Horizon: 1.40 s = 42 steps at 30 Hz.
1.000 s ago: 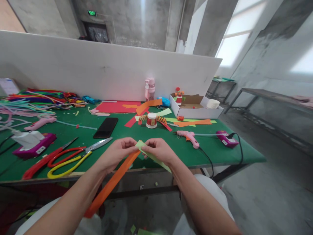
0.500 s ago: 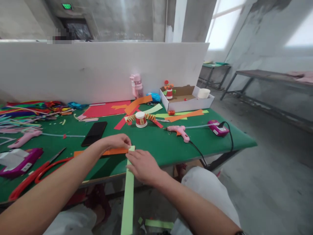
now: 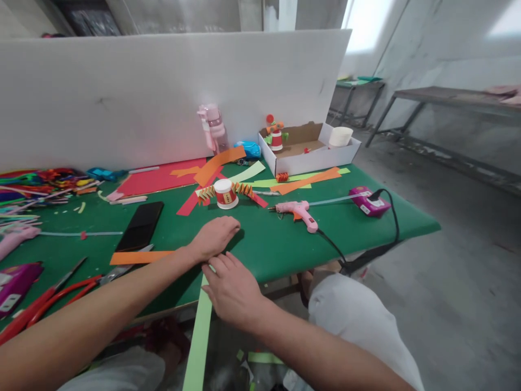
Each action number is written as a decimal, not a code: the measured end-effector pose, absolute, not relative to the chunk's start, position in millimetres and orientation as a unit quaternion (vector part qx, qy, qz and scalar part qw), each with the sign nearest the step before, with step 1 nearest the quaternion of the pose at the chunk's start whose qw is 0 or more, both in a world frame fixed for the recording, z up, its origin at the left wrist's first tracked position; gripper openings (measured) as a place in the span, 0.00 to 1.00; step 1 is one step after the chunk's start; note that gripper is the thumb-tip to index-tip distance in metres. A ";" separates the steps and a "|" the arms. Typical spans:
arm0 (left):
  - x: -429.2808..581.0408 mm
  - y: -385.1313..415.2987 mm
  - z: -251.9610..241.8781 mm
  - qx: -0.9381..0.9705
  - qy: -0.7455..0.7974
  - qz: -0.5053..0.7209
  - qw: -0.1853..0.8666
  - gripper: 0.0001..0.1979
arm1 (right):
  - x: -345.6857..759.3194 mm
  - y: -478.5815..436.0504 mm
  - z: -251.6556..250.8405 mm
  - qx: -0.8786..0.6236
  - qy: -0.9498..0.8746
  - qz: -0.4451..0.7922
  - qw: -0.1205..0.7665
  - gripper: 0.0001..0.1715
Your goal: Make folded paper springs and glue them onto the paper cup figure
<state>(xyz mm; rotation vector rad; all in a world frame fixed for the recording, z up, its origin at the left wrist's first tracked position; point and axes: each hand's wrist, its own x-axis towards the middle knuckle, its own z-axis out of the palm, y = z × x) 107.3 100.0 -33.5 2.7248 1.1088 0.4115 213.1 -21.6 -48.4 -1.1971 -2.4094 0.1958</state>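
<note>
A pale green paper strip hangs over the table's front edge, and its upper end lies under my right hand. The fingers of that hand are together, pressing and gripping the strip at the edge. Just beyond, my left hand is closed with its fingers curled down; whatever is in them is hidden. An orange paper strip runs beneath my left forearm, its right end covered. Beyond my hands stands a red and white paper cup with folded orange paper arms on both sides.
A pink glue gun lies at right, its cord near a purple power socket. Red-handled scissors and a black phone are at left. Behind are a white box, a pink bottle and loose paper strips.
My left hand has moved right, off the crossing of the strips, and its fingers are curled lower. My right hand stays on the green strip. The view has tilted down.
</note>
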 end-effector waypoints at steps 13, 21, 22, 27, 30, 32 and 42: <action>111.2 98.0 -31.5 0.909 0.411 0.033 -0.061 0.13 | 212.4 -29.5 -53.1 -0.431 -0.879 0.016 0.204 0.23; 59.8 82.7 6.2 0.857 0.511 0.067 0.008 0.19 | 223.2 -19.0 -22.6 -0.449 -0.873 0.094 0.163 0.12; 49.0 76.0 6.3 0.848 0.526 0.051 0.032 0.17 | 224.5 -17.5 -20.3 -0.448 -0.874 0.103 0.158 0.12; 34.6 49.1 -12.1 0.838 0.536 0.061 0.088 0.12 | 228.1 -3.0 -17.4 -0.453 -0.855 0.170 0.186 0.09; 43.9 45.5 -19.8 0.836 0.530 0.092 0.112 0.06 | 230.9 16.1 -14.9 -0.512 -0.798 0.216 0.232 0.13; 48.0 45.0 -21.3 0.838 0.520 0.115 0.120 0.05 | 232.4 31.5 -10.0 -0.544 -0.777 0.229 0.218 0.19; 45.2 26.9 24.1 0.833 0.426 0.343 -0.089 0.11 | 245.2 66.8 11.6 -0.527 -0.676 0.440 0.268 0.12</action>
